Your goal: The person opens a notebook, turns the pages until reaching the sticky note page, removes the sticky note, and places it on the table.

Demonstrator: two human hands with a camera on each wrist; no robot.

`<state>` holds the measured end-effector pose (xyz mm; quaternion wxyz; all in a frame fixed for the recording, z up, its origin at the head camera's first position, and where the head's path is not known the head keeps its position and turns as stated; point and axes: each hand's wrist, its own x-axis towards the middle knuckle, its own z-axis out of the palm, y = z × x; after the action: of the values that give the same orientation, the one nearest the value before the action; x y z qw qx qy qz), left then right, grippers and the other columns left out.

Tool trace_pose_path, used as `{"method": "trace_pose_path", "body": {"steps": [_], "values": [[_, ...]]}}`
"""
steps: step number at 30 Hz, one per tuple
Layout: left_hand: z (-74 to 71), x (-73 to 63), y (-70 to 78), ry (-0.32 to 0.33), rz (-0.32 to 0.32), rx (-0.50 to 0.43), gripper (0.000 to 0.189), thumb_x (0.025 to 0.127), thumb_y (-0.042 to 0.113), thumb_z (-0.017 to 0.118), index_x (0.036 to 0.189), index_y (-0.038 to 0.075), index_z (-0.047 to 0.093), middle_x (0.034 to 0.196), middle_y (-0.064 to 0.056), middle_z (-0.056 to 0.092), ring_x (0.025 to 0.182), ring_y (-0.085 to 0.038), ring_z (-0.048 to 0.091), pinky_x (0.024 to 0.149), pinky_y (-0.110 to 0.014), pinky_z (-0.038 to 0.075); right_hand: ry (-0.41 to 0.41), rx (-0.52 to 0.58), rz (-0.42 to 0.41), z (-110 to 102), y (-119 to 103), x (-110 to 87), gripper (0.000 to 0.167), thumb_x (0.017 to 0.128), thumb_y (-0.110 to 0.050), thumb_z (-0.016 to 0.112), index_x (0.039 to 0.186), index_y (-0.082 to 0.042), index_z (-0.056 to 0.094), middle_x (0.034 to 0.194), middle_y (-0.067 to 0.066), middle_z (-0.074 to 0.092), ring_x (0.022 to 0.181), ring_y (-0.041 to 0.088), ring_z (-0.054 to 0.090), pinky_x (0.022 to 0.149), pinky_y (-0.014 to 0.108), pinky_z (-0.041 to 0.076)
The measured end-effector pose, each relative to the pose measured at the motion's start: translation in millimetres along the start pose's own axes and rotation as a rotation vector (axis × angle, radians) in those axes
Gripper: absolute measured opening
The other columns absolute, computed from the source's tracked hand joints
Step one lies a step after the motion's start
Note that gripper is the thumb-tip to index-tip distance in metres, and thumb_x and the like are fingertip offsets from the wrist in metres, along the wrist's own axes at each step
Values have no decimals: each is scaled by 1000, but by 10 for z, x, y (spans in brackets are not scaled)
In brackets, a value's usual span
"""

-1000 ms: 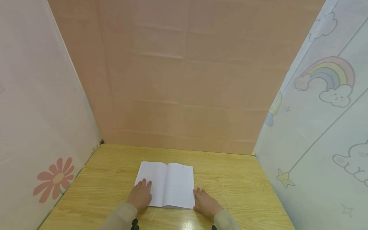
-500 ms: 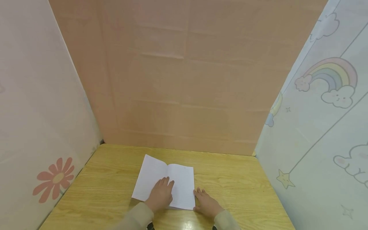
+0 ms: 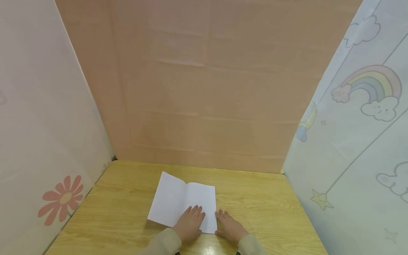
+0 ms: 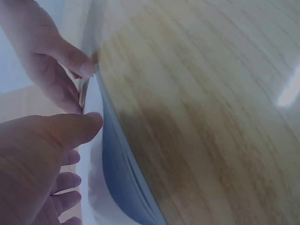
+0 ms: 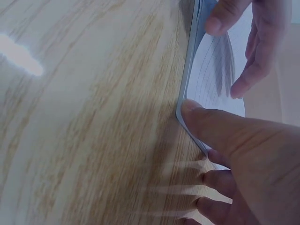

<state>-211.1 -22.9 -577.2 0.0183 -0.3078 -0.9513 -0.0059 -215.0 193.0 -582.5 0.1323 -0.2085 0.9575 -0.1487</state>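
Observation:
An open notebook (image 3: 168,202) with white, faintly lined pages lies on the wooden table (image 3: 271,209) in the head view. Its left half stands slightly raised, with a shadow under the lower left corner. My left hand (image 3: 189,224) rests on the lower part of the right page, fingers extended. Beside the right edge is my right hand (image 3: 232,226), its thumb touching the lower right corner and its fingers along the table. In the left wrist view the page edges (image 4: 129,178) curve up near my left thumb. Neither hand grips the notebook.
A brown paper-like panel (image 3: 204,88) stands behind the table. Pale walls flank it, the left with a red flower print (image 3: 62,199), the right with a rainbow print (image 3: 371,81). Glare shows on the table near its front edge.
My left hand has slid rightward from the left page across the fold onto the right page. The notebook's left half has lifted and tilted. My right hand has stayed at the right edge.

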Motion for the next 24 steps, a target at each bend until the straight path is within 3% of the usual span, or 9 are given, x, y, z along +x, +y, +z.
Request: {"method": "trace_pose_path", "body": {"steps": [11,24], "values": [[93,11,19,-17,1,69,62,75,50,76,125,16,60,135,-5,58,126,-23,53,107,-41,44,6,-24,0,11,-2,3,73,85,-35,70,143,0,43,149,25,38,133,47,40,105,58,39],[106,18,-4,12,36,45,57,75,48,74,121,17,63,130,-5,61,120,-22,58,101,-39,49,11,-14,-9,34,3,-18,74,85,-36,70,143,0,42,150,25,37,134,47,38,105,59,39]]}}
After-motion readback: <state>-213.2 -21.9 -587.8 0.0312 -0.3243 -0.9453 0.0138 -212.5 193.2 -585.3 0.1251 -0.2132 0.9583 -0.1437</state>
